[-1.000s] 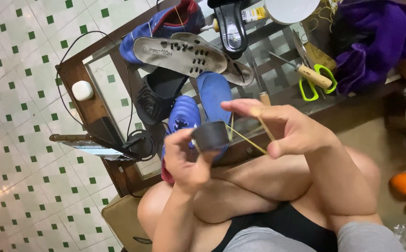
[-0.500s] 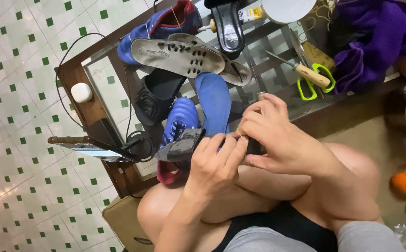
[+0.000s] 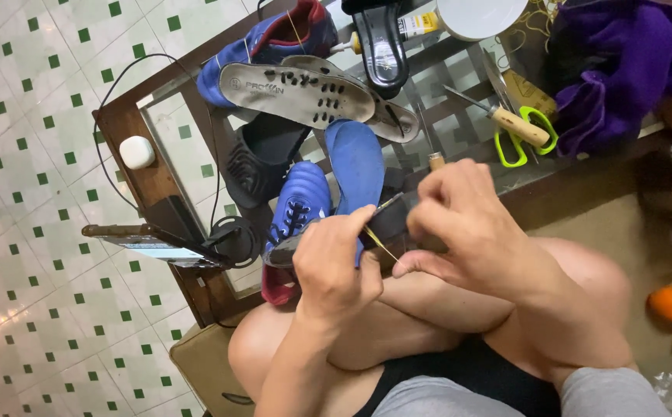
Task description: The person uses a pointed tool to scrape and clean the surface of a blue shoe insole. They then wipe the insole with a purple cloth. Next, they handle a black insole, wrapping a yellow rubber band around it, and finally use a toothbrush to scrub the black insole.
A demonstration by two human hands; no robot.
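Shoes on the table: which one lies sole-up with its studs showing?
The blue and red shoe at the table's far edge, pale studded sole facing up. The blue laced shoe near the hands shows its top.

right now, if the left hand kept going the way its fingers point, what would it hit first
The left hand points up and right, toward the right hand. It would likely meet the thin yellowish thread first, then the right hand's fingers close behind, though depth is unclear from this one view.
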